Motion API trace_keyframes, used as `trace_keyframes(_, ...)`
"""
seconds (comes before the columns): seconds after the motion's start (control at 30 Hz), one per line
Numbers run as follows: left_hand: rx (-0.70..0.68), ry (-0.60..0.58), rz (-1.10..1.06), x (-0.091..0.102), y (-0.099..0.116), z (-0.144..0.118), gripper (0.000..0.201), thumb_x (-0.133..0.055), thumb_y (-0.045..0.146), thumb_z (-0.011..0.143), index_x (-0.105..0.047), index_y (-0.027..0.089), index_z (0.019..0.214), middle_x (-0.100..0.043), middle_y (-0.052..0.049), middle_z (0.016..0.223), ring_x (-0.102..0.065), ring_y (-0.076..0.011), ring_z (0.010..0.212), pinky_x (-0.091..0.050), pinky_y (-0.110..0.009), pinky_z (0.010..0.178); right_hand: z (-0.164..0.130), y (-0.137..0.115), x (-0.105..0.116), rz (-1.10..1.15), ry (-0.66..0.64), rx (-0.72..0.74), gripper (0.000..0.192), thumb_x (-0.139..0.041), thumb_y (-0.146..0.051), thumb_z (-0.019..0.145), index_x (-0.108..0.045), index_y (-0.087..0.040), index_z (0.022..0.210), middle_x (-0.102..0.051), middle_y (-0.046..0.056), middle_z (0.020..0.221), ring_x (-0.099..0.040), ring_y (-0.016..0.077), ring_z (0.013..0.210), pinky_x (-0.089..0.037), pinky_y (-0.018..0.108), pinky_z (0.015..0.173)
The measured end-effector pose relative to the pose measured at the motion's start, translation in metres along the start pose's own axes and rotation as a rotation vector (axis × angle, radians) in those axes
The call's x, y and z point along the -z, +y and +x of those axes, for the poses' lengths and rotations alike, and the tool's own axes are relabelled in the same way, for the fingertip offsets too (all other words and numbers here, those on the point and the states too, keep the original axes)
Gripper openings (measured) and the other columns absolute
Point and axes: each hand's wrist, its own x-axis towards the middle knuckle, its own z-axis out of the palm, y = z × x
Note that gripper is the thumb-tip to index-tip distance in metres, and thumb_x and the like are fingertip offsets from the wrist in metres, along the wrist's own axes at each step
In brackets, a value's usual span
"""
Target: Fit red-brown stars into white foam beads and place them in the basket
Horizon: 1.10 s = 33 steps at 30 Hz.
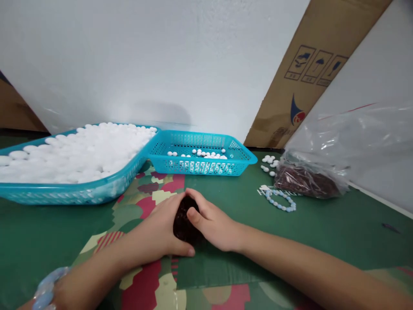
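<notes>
Both hands are cupped around a dark brown lump (185, 221) just above the green table covering. My left hand (164, 224) wraps its left side, thumb low at the front. My right hand (216, 221) presses on the right side, its thumb lying over the top. The lump looks soft and clay-like, but its exact kind and underside are hidden. Beyond the hands stands a small blue basket (200, 167) with some white balls (213, 155) in it. A larger blue basket (74, 189) at the left is heaped with white balls.
At the right lies a clear plastic bag (309, 174) of brown material, with several loose white balls (270, 161) beside it. A pale blue bead bracelet (280, 200) rests in front. Behind are a white wall (161, 64) and a cardboard strip (309, 77).
</notes>
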Motion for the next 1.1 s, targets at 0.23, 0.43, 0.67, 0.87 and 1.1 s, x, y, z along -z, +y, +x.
trace_keyframes(0.23,0.032,0.013,0.015,0.0000,-0.0019,0.0031,0.078,-0.062,0.017,0.039,-0.024,0.011,0.107,-0.033,-0.012,0.110,-0.032,-0.0257,0.101,-0.029,-0.037,0.083,0.0035,0.0015,0.0016,-0.073,-0.009,0.057,0.083,-0.009,-0.066,0.060,-0.027,-0.003,0.110,-0.034,0.018,0.113,-0.032,0.0249,0.103,-0.026,0.038,0.085)
trace_keyframes(0.43,-0.025,-0.017,0.051,0.0007,-0.0044,0.0071,0.095,-0.067,0.023,0.034,-0.015,0.009,0.114,-0.024,-0.016,0.119,-0.015,-0.0313,0.109,-0.018,-0.042,0.088,0.0088,0.0059,0.0005,-0.080,0.031,-0.018,0.087,-0.011,-0.069,0.056,-0.024,-0.004,0.112,-0.033,0.017,0.113,-0.029,0.0253,0.104,-0.021,0.040,0.087)
trace_keyframes(0.67,-0.029,-0.019,0.035,0.0007,-0.0048,0.0054,0.098,-0.067,0.026,0.037,-0.011,0.007,0.116,-0.027,-0.018,0.117,-0.022,-0.0305,0.107,-0.021,-0.042,0.086,0.0084,0.0089,-0.0011,-0.036,0.046,-0.061,0.088,-0.012,-0.070,0.054,-0.022,-0.003,0.111,-0.038,0.019,0.107,-0.036,0.0245,0.098,-0.026,0.041,0.083)
trace_keyframes(0.87,-0.061,-0.021,0.025,-0.0030,-0.0030,0.0048,0.090,-0.064,0.025,0.045,-0.011,0.004,0.115,-0.026,-0.019,0.117,-0.025,-0.0257,0.106,-0.022,-0.037,0.087,0.0075,0.0088,-0.0030,-0.034,0.077,-0.021,0.081,-0.015,-0.068,0.058,-0.025,-0.005,0.108,-0.039,0.017,0.106,-0.038,0.0221,0.096,-0.029,0.037,0.082)
trace_keyframes(1.1,-0.082,0.029,0.034,-0.0047,-0.0037,0.0051,0.076,-0.060,0.026,0.048,-0.021,0.009,0.110,-0.033,-0.016,0.112,-0.029,-0.0282,0.102,-0.025,-0.040,0.083,0.0061,0.0087,-0.0059,-0.069,0.104,0.025,0.064,-0.017,-0.060,0.067,-0.030,-0.010,0.103,-0.041,0.014,0.103,-0.038,0.0206,0.095,-0.029,0.036,0.082)
